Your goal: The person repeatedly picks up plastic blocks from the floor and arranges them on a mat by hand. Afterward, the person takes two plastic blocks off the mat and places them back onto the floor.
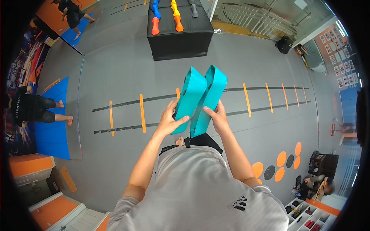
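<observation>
Two long teal pieces stand side by side in front of my body, their tops leaning slightly to the right. My left hand is wrapped round the lower part of the left teal piece, thumb across its face. My right hand grips the right teal piece from its right side, thumb on the near face. The pieces lie close together near their middles, with a narrow gap lower down. Fingers behind both pieces are partly hidden.
Ahead is a black padded box bearing blue, red, yellow, orange and grey dumbbells. An orange-and-black ladder marking crosses the floor. One person is by a blue mat at left; another person sits at lower right.
</observation>
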The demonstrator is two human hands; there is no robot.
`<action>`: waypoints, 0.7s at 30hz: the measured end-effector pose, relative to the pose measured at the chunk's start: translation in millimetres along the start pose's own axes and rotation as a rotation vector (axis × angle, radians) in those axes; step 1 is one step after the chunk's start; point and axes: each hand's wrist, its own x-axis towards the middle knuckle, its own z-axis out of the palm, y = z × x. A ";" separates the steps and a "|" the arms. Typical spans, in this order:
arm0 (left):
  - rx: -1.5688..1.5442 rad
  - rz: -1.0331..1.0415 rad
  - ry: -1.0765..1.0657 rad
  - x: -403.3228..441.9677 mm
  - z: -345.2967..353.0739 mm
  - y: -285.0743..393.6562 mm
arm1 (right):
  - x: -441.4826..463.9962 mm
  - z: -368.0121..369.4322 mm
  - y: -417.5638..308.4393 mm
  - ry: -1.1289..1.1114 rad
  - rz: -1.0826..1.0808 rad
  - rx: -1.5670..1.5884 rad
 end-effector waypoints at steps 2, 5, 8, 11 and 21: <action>0.006 -0.019 0.027 38.5 -11.7 -4.6 | 44.2 2.7 -4.5 -0.017 -0.008 -0.008; -0.035 -0.096 0.066 97.4 -23.8 -12.0 | 111.5 -0.3 -7.4 -0.029 -0.020 -0.010; -0.108 -0.142 0.115 174.5 -38.6 -26.3 | 201.0 -24.0 -0.2 -0.050 0.047 0.040; -0.183 -0.204 0.182 247.0 -54.8 -49.7 | 282.7 -42.1 -17.2 -0.051 0.091 0.085; -0.996 -0.420 0.221 448.5 -93.4 -124.4 | 488.1 -92.2 -89.1 0.063 0.174 -0.034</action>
